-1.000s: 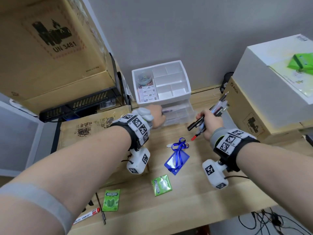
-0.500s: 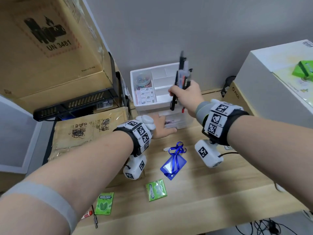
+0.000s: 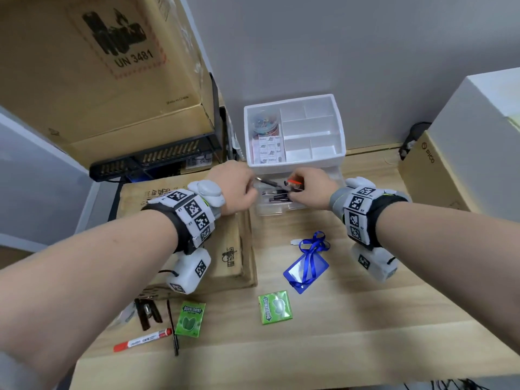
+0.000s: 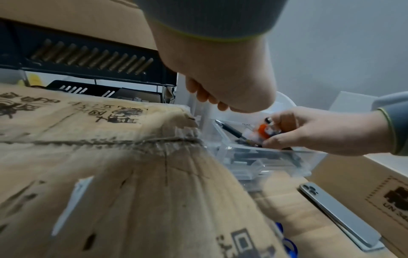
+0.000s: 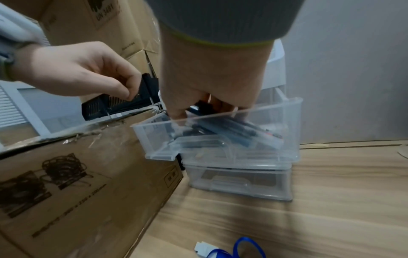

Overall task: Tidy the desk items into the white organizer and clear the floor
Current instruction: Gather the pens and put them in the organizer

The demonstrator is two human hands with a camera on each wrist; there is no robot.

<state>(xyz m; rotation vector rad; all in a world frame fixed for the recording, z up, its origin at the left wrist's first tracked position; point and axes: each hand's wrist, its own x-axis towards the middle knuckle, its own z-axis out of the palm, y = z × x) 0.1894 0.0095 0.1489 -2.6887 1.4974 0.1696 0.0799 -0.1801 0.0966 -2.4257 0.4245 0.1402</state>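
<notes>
The white organizer (image 3: pixel 342 130) stands at the back of the desk, with its clear top drawer (image 3: pixel 270 211) pulled out. My right hand (image 3: pixel 292 190) reaches into that drawer (image 5: pixel 291 122) and grips a bundle of pens (image 3: pixel 277 197), which lie slanted inside it (image 5: pixel 232 129). An orange-capped marker (image 4: pixel 263 131) shows between the right fingers (image 4: pixel 284 122). My left hand (image 3: pixel 247 187) hovers at the drawer's left corner with its fingers (image 5: pixel 130 90) curled. I see nothing between them.
On the desk lie a blue badge holder (image 3: pixel 306 270), two green gum packs (image 3: pixel 190 319) (image 3: pixel 276 307), a red marker (image 3: pixel 143 339) and a black pen (image 3: pixel 172 327). A cardboard box (image 3: pixel 197 229) flanks the drawer on the left. A phone (image 4: pixel 337 209) lies nearby.
My right hand came down from above the organizer, where it held the pens upright, and lowered them into the open drawer. The left hand shifted to the drawer's left corner.
</notes>
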